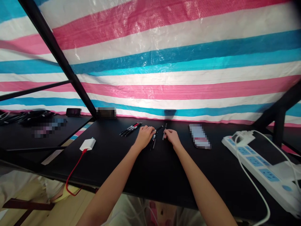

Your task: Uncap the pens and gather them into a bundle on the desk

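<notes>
Over the black desk point(162, 175), the left hand point(144, 139) and right hand point(173, 137) are working close together.
The right fingers are pinching a slim grey pen point(164, 133), nearly closed; the left fingers are curling beside a black pen point(159, 128), their grip impossible to tell. Loose pens point(154, 142) are lying just below the left fingers, a pen bunch point(131, 129) is resting to their left, its markings staying too small to read.
</notes>
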`<state>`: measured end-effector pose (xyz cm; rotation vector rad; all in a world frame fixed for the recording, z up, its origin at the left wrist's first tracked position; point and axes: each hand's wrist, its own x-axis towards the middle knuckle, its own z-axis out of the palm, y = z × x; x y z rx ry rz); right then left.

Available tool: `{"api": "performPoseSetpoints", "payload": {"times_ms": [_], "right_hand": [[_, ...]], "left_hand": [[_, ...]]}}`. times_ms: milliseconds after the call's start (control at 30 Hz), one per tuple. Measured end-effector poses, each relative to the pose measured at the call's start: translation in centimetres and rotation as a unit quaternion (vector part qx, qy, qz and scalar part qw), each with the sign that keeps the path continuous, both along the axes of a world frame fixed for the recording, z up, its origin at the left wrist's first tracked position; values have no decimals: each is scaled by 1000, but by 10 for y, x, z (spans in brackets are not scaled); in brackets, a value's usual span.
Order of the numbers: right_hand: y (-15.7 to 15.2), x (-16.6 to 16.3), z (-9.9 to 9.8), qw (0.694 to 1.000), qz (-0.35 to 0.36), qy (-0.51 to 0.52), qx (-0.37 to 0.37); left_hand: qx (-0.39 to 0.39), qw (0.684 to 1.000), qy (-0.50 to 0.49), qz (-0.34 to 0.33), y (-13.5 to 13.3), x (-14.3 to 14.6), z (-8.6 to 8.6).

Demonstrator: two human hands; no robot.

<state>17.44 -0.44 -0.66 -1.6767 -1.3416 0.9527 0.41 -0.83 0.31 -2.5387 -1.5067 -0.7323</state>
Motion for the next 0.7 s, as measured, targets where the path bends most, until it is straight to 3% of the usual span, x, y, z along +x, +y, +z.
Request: {"api": "performPoseSetpoints", "payload": {"times_ms": [100,200,367,700], "right_hand": [[7,3,-6,953,-105,280,57],[9,4,-10,906,-127,396,73],[9,3,-13,887,-149,427,94],[11,3,-14,893,-122,422,95]], "left_hand": [[3,1000,14,-26,-1,1,1],[1,999,18,-36,-2,3,0],[0,999,18,-33,-1,1,0],[1,998,16,-59,-2,1,3]]}}
